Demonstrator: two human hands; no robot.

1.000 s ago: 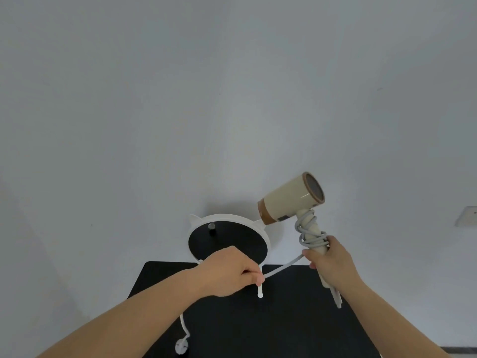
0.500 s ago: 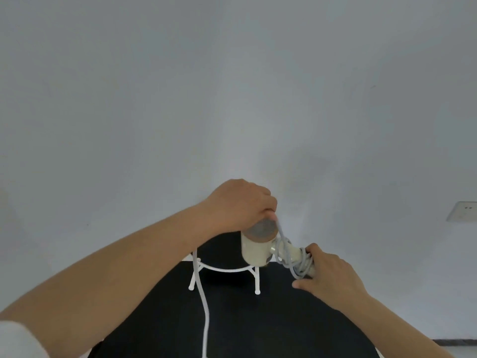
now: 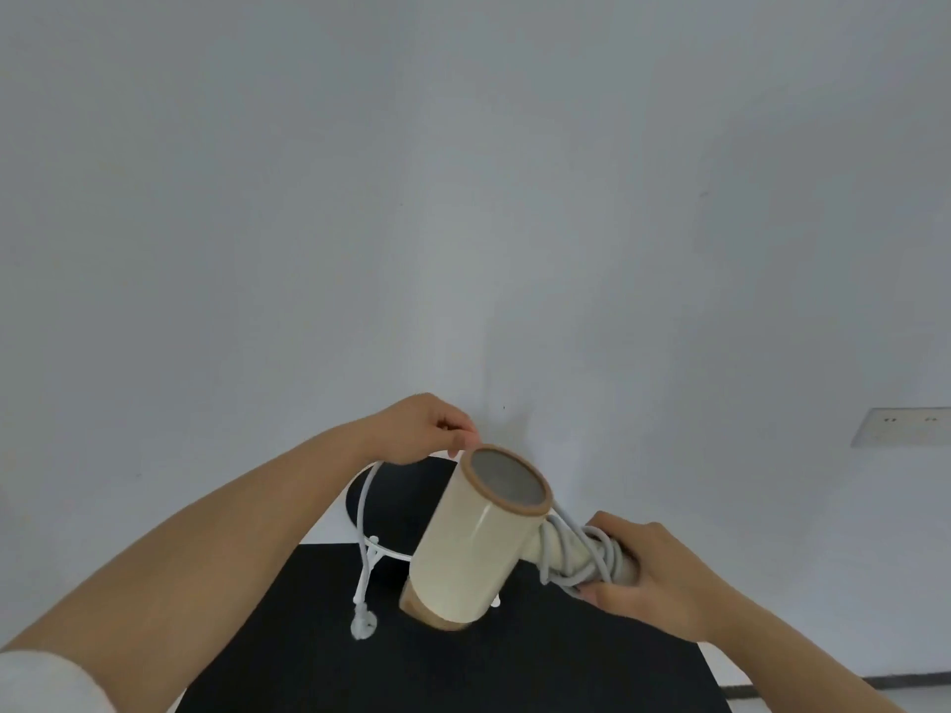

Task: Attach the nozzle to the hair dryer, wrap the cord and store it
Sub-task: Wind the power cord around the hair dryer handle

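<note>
The cream hair dryer (image 3: 476, 548) is held in the air above the black bench (image 3: 463, 671), barrel tilted. Its grey cord (image 3: 576, 550) coils around the handle, gripped by the right hand (image 3: 653, 578). The left hand (image 3: 419, 429) pinches the loose cord above a round white stand (image 3: 381, 545); the plug (image 3: 363, 626) dangles.

The right hand (image 3: 664, 584) gripped the cream hair dryer (image 3: 476, 545) by its cord-wrapped handle — barrel tilted over the black table (image 3: 540, 671) — while the left hand (image 3: 422, 429) pinched the white cord (image 3: 364, 512) above a round stand (image 3: 396, 494).
</note>
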